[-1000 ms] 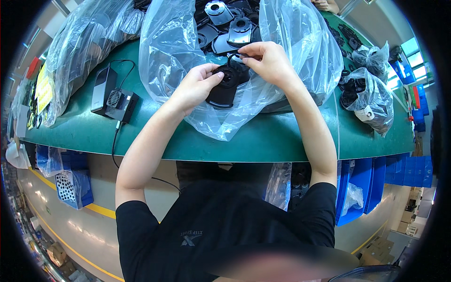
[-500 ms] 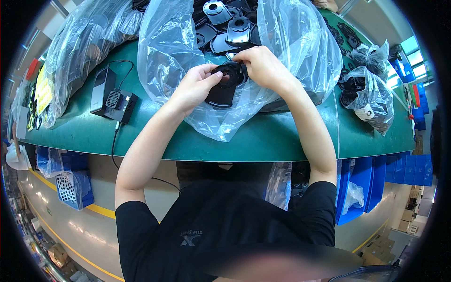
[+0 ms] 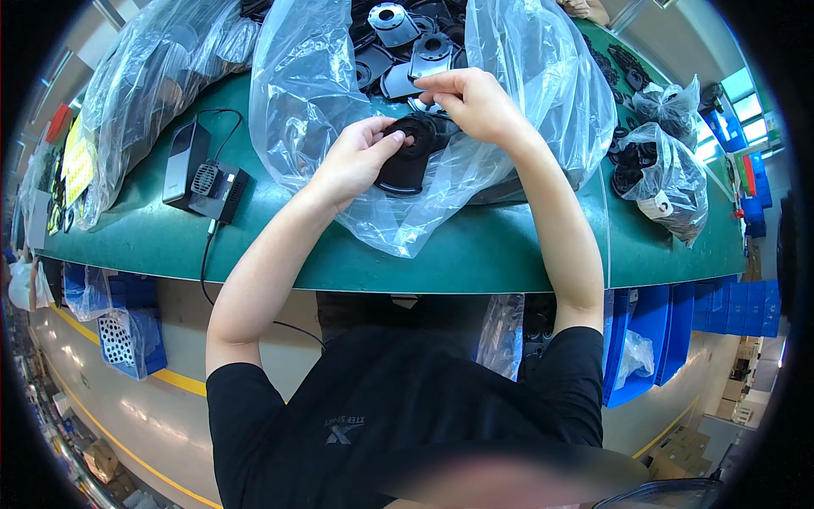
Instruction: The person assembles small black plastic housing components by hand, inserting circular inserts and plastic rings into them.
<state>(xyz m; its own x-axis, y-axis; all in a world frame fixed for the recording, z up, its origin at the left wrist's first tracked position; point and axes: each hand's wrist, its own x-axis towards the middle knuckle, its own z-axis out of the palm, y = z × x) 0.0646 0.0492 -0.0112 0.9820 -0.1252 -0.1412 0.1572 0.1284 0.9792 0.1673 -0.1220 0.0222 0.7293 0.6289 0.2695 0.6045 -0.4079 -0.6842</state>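
My left hand (image 3: pixel 360 157) is closed on a black plastic part (image 3: pixel 402 174) with a round ringed top and a flat, rounded tab pointing toward me. Just above and to the right of this part, my right hand (image 3: pixel 476 103) has its index finger stretched out and its thumb apart, with nothing visible between them. Both hands are over the opened front of a clear plastic bag (image 3: pixel 398 225). Inside the bag lies a heap of similar black parts (image 3: pixel 432 51), some with shiny grey faces and round collars.
A black boxy device (image 3: pixel 208 182) with a cable stands left on the green table (image 3: pixel 280 265). Another large clear bag (image 3: pixel 161 93) lies beyond it. Smaller bags of black parts (image 3: pixel 666 178) sit at the right. Blue bins (image 3: pixel 636 348) are below the table edge. Another person's hand (image 3: pixel 585 8) shows far back.
My right hand has lifted slightly up and away from the held part, its fingers now stretched out. My left hand keeps the part in nearly the same place.
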